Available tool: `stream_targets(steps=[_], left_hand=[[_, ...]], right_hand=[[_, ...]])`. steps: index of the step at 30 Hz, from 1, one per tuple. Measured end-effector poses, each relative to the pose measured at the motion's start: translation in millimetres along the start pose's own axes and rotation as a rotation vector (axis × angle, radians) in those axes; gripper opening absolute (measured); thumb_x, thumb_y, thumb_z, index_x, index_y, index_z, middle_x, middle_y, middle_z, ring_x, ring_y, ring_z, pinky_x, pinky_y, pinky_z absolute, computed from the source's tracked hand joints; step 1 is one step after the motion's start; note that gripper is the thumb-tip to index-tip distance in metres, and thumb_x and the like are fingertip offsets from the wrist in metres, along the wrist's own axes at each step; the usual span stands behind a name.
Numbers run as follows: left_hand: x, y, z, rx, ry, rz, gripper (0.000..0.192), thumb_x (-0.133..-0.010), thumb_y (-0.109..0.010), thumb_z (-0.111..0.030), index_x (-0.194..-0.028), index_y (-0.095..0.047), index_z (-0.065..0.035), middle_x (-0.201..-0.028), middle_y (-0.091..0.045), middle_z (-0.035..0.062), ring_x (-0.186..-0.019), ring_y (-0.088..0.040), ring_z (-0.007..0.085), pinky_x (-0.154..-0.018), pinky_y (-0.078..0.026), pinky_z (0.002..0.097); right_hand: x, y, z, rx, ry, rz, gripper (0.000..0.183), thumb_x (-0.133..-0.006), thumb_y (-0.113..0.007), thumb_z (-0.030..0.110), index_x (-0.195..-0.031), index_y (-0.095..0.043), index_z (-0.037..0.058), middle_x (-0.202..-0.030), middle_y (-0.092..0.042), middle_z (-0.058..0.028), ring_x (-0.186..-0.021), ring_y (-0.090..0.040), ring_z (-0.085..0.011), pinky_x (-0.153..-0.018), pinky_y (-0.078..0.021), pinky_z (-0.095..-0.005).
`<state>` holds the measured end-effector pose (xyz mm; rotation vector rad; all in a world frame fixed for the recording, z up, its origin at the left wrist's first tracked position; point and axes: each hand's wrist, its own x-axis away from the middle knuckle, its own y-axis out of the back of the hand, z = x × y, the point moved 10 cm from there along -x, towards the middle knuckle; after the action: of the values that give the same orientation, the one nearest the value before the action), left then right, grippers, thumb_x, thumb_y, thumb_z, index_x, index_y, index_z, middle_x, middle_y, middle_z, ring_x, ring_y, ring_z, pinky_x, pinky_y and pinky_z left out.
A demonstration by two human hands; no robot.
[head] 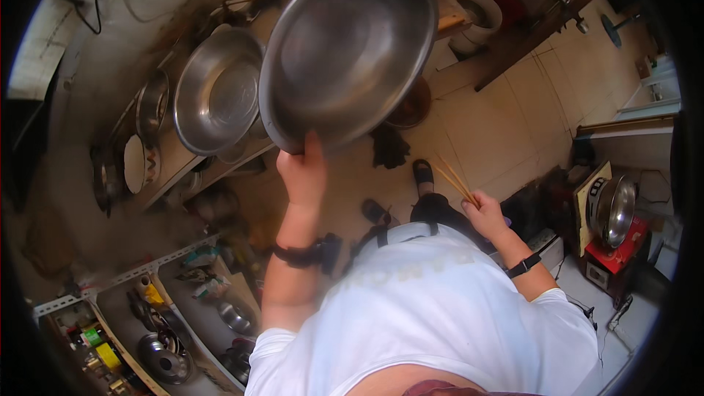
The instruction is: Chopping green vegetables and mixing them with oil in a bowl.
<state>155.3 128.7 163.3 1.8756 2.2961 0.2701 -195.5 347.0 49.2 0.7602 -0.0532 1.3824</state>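
My left hand grips the rim of a large stainless steel basin, thumb on the inner side. The basin is raised and tilted, its inside facing me, and no contents show in it. Lower down on the right, my right hand is closed around a pair of wooden chopsticks, whose tips point up and away from me. Just left of the raised basin, a second metal basin stands on a shelf, partly covered by the first.
Pots and a white enamel bowl line the shelf at left. A slotted metal rack holds pans and bottles at lower left. A metal pot stands at right. A white bucket and a dark cloth-like item are farther off.
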Motion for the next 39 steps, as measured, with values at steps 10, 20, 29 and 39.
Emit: stream_targets(steps=[10, 20, 29, 39], left_hand=[[-1.1, -86.5, -54.2, -0.419, -0.447, -0.029, 0.044, -0.090, -0.054, -0.013, -0.129, -0.047, 0.0040, -0.115, -0.061, 0.0228, -0.102, -0.062, 0.0328, -0.085, -0.050, 0.0351], [14.6, -122.7, -85.3, -0.556, -0.594, -0.069, 0.051, -0.087, -0.050, -0.006, -0.136, -0.041, 0.0045, -0.113, -0.060, 0.0266, -0.100, -0.061, 0.0390, -0.082, -0.052, 0.0397], [24.9, -131.4, -101.8, -0.761, -0.732, -0.267, 0.038, -0.090, -0.053, -0.005, -0.127, -0.050, 0.0049, -0.096, -0.064, 0.0229, -0.077, -0.064, 0.0365, -0.066, -0.054, 0.0375], [30.6, -133.0, -94.6, -0.457, -0.674, -0.187, 0.064, -0.076, -0.059, -0.002, -0.138, -0.042, -0.0048, -0.102, -0.061, 0.0187, -0.087, -0.061, 0.0368, -0.074, -0.052, 0.0398]], right_hand=[[-49.4, 68.7, -47.3, -0.271, -0.054, -0.064, 0.015, -0.088, -0.061, 0.014, -0.090, -0.062, -0.0008, -0.068, -0.053, 0.0020, -0.064, -0.045, -0.0060, -0.058, -0.0397, -0.0241], [-79.1, 102.0, -35.3, -0.288, 0.050, -0.076, 0.012, -0.087, -0.062, 0.011, -0.088, -0.060, -0.0006, -0.066, -0.050, 0.0026, -0.063, -0.044, -0.0059, -0.055, -0.0380, -0.0242], [-99.5, 110.6, -19.1, -0.283, 0.123, 0.016, 0.008, -0.088, -0.060, 0.010, -0.088, -0.059, 0.0017, -0.069, -0.052, 0.0022, -0.063, -0.047, -0.0065, -0.055, -0.0386, -0.0240], [-105.3, 109.4, -25.2, -0.293, 0.047, 0.101, 0.009, -0.089, -0.057, 0.014, -0.083, -0.055, 0.0077, -0.061, -0.048, 0.0027, -0.051, -0.043, -0.0049, -0.044, -0.0326, -0.0213]])
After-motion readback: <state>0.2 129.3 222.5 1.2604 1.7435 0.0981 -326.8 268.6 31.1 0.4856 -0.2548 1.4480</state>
